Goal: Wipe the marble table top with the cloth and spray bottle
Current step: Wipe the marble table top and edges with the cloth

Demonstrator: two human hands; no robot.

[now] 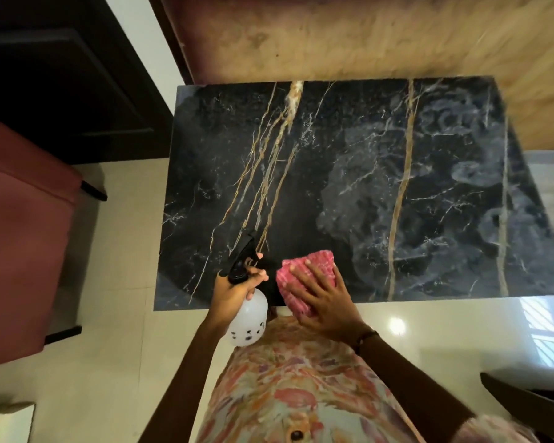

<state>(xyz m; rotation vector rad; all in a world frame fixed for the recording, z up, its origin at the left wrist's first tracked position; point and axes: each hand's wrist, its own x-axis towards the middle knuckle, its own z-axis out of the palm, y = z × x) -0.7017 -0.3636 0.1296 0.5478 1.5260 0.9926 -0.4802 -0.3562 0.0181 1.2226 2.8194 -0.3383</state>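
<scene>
Right hand (323, 298) lies flat, fingers straight, on the cloth (304, 282); hazy counter (429, 193) stretches toward 1 o'clock. Left hand (237, 289) grips the spray bottle (248, 318).

garment (301, 388) — floral, pink-orange-pale blue | right wrist — dark band (365, 337) | arms bare

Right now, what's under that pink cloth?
The black marble table top, at its near edge. The right hand presses on the pink cloth; whatever lies beneath is covered.

table top (349, 187) bare beyond hands | armchair (23, 238) left, apart
</scene>
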